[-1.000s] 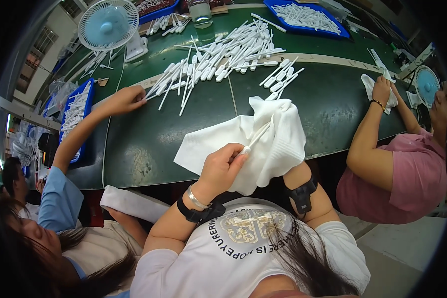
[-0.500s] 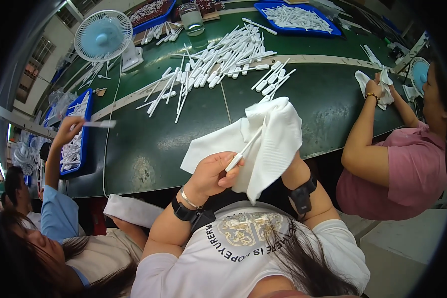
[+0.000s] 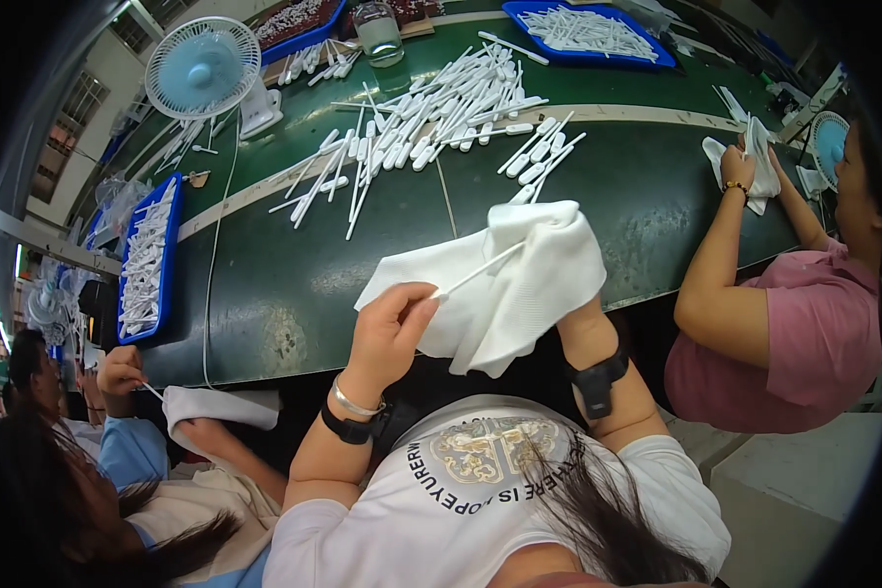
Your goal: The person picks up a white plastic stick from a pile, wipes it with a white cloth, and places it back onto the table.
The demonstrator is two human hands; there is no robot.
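Observation:
My left hand (image 3: 394,328) pinches the wider end of a slim white plastic stick (image 3: 482,269), its fingers covering that end. The stick's thin shaft slants up to the right into the folds of a white cloth (image 3: 555,257). My right hand (image 3: 582,319) is mostly hidden beneath the cloth and holds it bunched up around the far end of the shaft. Just past the cloth, a small group of white sticks (image 3: 539,157) with wide oval ends lies on the green table (image 3: 333,294). Behind it spreads a larger loose pile of sticks (image 3: 451,113).
Blue trays of sticks stand at the far right (image 3: 592,61) and left (image 3: 171,265). A glass jar (image 3: 377,39) and a fan (image 3: 204,71) are at the back; a cable (image 3: 212,284) crosses the table. Co-workers' hands hold cloths at right (image 3: 738,171) and left (image 3: 122,370).
My left hand has moved slightly left and turned back-up, with more shaft showing outside the cloth. The left co-worker's raised hand has come down with a stick to a cloth.

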